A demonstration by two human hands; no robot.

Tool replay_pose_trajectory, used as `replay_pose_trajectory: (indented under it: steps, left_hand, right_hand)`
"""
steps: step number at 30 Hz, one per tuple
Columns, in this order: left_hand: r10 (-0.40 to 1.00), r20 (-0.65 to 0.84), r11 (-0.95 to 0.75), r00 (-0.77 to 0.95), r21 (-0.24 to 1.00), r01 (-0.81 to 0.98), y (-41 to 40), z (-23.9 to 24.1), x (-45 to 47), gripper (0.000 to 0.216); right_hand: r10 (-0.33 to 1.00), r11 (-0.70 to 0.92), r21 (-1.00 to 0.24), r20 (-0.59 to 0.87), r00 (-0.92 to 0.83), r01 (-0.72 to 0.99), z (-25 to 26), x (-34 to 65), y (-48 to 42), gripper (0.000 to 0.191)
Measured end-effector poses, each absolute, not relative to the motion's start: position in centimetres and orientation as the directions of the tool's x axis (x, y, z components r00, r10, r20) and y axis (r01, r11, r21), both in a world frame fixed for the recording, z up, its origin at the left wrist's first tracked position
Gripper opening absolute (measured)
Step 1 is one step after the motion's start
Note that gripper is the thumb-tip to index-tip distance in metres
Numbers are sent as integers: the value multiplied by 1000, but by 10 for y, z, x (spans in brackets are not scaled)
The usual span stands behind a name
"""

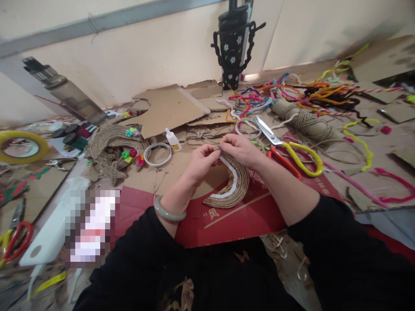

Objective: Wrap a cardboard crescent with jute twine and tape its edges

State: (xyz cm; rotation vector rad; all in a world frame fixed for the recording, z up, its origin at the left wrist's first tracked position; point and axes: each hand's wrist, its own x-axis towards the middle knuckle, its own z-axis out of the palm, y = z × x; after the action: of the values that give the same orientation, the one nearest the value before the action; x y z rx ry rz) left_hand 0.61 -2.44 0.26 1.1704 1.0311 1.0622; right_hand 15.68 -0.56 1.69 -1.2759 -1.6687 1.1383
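Observation:
My left hand (200, 162) and my right hand (240, 150) meet over a curved cardboard arc wrapped in jute twine (234, 190), which has a white strip along its inner edge. Both hands pinch at the arc's upper end, fingers pressed together on the twine there. The arc rests on a red sheet (227, 220) lying on brown cardboard. A pale green bangle (168, 211) sits on my left wrist. Both sleeves are black.
Scissors with yellow and red handles (285, 149) lie right of my hands. A small glue bottle (173, 140) and a white tape ring (158, 154) lie to the left, beside a finished twine rainbow (113, 147). Pipe cleaners (311, 93), a twine spool (304, 121) and a black tumbler (232, 47) stand behind.

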Motion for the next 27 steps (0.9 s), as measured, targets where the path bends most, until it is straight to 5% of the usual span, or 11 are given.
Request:
replay_pose_trajectory:
  steps: [17, 21, 27]
  left_hand:
    - [972, -153, 185, 176, 966, -181, -23, 5, 2, 26]
    - [971, -127, 143, 203, 988, -65, -23, 6, 3, 21]
    - [964, -97, 93, 249, 995, 29, -19, 5, -2, 10]
  right_hand:
    - [967, 174, -943, 110, -228, 284, 11, 155, -6, 13]
    - [980, 152, -947, 108, -165, 284, 10, 156, -4, 18]
    - [954, 130, -940, 32, -298, 314, 14, 161, -2, 18]
